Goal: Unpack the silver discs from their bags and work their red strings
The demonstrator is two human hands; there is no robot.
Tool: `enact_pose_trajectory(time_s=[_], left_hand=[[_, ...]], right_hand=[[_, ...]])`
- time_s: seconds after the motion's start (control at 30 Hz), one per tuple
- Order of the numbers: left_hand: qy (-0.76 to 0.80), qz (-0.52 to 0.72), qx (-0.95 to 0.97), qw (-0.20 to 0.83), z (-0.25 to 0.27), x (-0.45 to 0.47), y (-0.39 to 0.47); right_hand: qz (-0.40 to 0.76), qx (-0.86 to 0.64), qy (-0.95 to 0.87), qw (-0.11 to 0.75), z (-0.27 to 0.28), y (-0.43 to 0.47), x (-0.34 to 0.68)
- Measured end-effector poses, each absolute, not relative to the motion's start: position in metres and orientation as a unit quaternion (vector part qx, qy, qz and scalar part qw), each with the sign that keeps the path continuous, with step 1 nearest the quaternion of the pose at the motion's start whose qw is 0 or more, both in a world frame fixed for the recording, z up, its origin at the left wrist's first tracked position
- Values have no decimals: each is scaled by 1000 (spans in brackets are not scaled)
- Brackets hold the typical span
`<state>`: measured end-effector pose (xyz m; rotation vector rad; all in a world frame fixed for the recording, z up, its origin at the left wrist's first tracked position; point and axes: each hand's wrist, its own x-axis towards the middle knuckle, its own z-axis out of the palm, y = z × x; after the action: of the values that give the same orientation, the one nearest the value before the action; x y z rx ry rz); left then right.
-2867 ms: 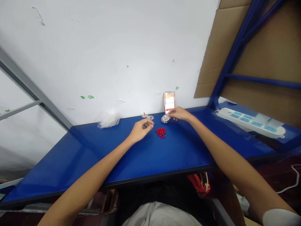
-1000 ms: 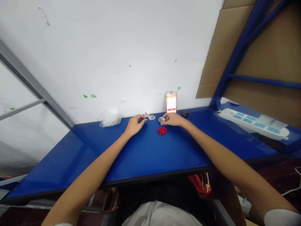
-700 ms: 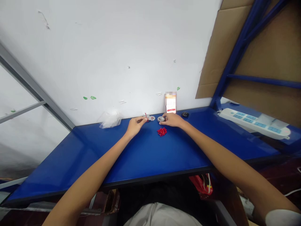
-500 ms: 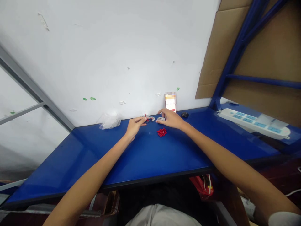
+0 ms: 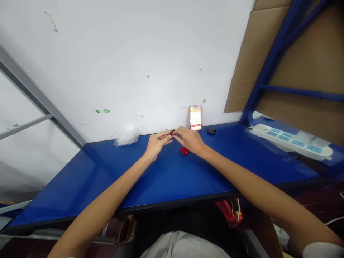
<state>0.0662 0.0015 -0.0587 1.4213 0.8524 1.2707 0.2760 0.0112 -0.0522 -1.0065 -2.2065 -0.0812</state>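
In front of the wall, my left hand (image 5: 156, 144) pinches a small dark-red piece (image 5: 172, 132) between thumb and fingers; its exact kind is too small to make out. My right hand (image 5: 189, 138) meets it from the other side, thumb and fingertips closed at the same piece. Just below the right hand lies a pile of small red pieces (image 5: 184, 151), partly covered by that hand. A thin red tip (image 5: 166, 129) shows behind the left fingers. The pale rings that lay here are hidden by the hands.
A lit phone (image 5: 195, 117) leans on the wall behind my right hand, with a small black object (image 5: 211, 130) to its right. Clear plastic bags (image 5: 126, 136) lie at the left. A white power strip (image 5: 291, 141) is beyond the right side of the blue table (image 5: 172, 182).
My right hand has moved left from the pale ring and closed at the piece in my left hand. The left hand has stayed nearly in place.
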Motion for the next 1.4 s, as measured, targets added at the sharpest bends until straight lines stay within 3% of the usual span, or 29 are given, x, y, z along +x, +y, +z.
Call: enact_pose_trajectory(time_s=[0.13, 0.3, 0.47, 0.67, 0.8, 0.9, 1.13, 1.4], left_hand=[[386, 503, 624, 457, -62, 65, 4], [428, 502, 666, 348, -69, 61, 11], [445, 505, 664, 326, -69, 55, 16], [474, 510, 655, 294, -71, 41, 26], [471, 505, 665, 286, -74, 39, 29], [459, 506, 669, 293, -74, 44, 25], [421, 522, 639, 377, -67, 62, 9], [407, 494, 627, 444, -57, 72, -4]], right_hand=[[-5, -372, -855, 361, -53, 12, 275], [136, -324, -849, 395, -48, 14, 279], [239, -335, -834, 367, -28, 13, 298], [320, -326, -874, 165, -15, 24, 329], [310, -337, -880, 124, -27, 36, 334], [307, -349, -872, 153, -31, 38, 331], [255, -372, -834, 317, -31, 27, 310], [254, -418, -807, 331, -42, 37, 304]])
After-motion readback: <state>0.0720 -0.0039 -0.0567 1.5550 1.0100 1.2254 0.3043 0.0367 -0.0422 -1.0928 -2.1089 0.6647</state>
